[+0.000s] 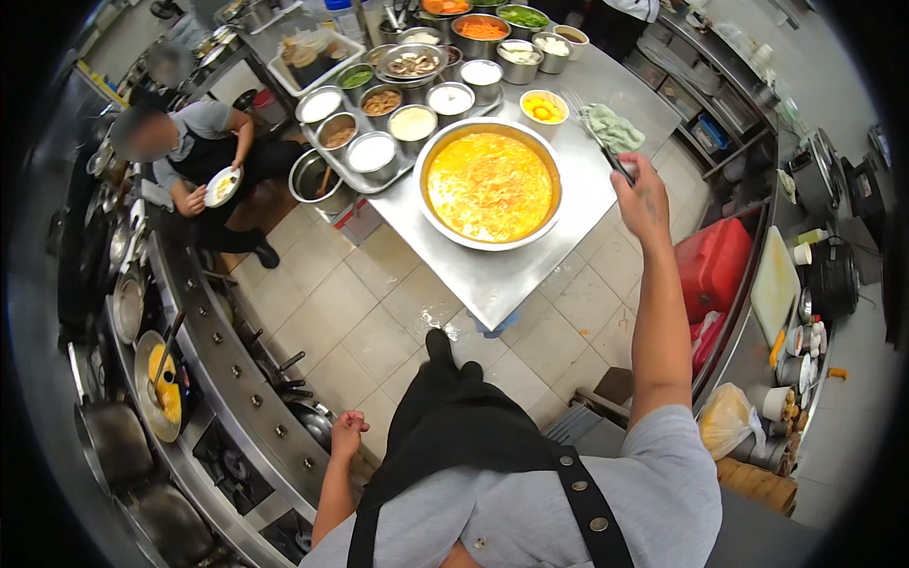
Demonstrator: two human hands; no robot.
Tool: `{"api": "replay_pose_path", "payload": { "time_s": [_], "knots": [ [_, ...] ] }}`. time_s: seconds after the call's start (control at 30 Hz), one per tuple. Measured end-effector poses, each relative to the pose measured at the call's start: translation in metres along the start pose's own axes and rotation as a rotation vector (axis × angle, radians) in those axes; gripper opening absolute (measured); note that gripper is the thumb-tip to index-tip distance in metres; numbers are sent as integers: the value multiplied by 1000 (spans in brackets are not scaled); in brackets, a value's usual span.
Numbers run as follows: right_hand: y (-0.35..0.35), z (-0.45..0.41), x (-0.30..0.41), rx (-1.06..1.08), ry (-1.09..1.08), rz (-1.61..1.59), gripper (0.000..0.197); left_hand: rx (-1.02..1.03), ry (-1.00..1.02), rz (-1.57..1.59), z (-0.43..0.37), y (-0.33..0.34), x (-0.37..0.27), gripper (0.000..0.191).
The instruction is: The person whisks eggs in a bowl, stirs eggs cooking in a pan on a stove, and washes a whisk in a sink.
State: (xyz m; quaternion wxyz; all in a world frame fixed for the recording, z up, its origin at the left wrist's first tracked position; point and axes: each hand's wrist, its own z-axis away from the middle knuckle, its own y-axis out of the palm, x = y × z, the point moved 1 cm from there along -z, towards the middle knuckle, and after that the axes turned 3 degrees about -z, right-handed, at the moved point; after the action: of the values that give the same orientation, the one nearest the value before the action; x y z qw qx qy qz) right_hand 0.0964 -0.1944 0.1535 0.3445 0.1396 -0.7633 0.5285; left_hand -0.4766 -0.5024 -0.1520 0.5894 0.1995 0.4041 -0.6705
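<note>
My right hand (pixel 643 202) grips the black handle of a wire whisk (pixel 609 155) above the right edge of the steel table (pixel 490 284). The whisk's wires reach back beside a crumpled green cloth (pixel 612 128). To the left of that hand stands a large metal bowl (pixel 490 246), nearly full of a yellow egg mixture (pixel 490 186) with orange shreds. Behind it, a small white bowl (pixel 545 122) holds egg yolks (pixel 544 108). My left hand (pixel 348 432) hangs low near the stove front, its fingers curled with nothing visible in them.
Metal tubs of ingredients (pixel 373 155) crowd a tray at the table's left. A seated person (pixel 206 135) holds a plate at far left. On the stove (pixel 227 341), a wok (pixel 145 383) contains yellow food and a ladle. A red container (pixel 714 266) stands at right.
</note>
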Motion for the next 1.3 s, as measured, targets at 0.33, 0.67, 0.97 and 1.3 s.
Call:
{"api": "replay_pose_path", "payload": {
  "time_s": [0.33, 0.67, 0.97, 1.3],
  "knots": [
    [25, -162, -27, 174, -221, 411, 24, -325, 238, -219, -83, 47, -148, 20],
    [56, -245, -67, 504, -87, -545, 34, -81, 722, 261, 34, 272, -469, 14],
    [98, -272, -95, 533, -389, -474, 37, -239, 912, -131, -78, 499, -549, 58],
    [102, -291, -115, 512, -436, -552, 28, -729, 526, -177, -186, 530, -602, 106]
  ]
}}
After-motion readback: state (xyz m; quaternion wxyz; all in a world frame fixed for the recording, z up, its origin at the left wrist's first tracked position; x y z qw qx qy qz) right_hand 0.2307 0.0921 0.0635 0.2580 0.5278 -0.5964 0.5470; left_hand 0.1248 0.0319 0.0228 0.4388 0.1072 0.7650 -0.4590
